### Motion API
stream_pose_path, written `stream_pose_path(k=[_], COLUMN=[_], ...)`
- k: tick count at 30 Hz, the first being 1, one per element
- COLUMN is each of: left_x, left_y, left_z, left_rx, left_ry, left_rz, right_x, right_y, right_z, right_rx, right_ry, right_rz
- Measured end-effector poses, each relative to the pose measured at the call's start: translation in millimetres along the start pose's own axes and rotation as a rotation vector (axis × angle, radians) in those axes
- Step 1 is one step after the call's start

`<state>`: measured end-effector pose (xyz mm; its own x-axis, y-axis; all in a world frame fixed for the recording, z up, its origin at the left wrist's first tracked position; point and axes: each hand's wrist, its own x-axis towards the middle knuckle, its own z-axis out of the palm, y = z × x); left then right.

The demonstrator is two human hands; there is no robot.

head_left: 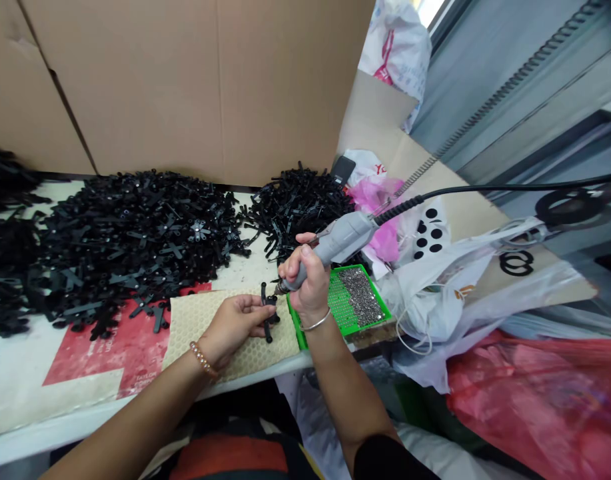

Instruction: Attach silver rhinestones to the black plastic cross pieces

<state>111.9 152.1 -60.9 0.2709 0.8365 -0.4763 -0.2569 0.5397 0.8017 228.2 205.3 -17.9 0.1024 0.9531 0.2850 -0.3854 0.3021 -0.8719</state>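
My left hand (234,327) rests on a beige honeycomb rubber mat (230,340) and pinches a black cross-shaped plastic piece (269,317) between its fingers. My right hand (304,277) grips a grey rotary hand tool (338,241) like a pen. Its small bit (279,289) points left, at or very near the top of the black piece. I cannot tell whether they touch. Close to my right wrist stands a green perforated tray (341,308) holding a patch of small silvery studs (360,296).
Large heaps of black cross-shaped pieces (135,247) lie on the table behind the mat, backed by a cardboard wall (185,87). The tool's black cable (485,190) runs off to the right over white and pink plastic bags (425,293). A red bag (530,400) lies below the table's front edge (135,407).
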Motion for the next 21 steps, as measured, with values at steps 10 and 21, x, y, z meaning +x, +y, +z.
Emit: stream_pose_path(k=[10, 21], left_x=[0.0, 1.0], left_y=[-1.9, -2.1], left_z=[0.4, 0.5], left_rx=[0.01, 0.018], left_ry=[0.014, 0.017], left_rz=[-0.002, -0.007], right_x=[3.0, 0.8], right_y=[2.7, 2.7], right_z=[-1.4, -2.0], right_rx=[-0.011, 0.0], right_ry=[-0.022, -0.023], right_rz=[-0.008, -0.001])
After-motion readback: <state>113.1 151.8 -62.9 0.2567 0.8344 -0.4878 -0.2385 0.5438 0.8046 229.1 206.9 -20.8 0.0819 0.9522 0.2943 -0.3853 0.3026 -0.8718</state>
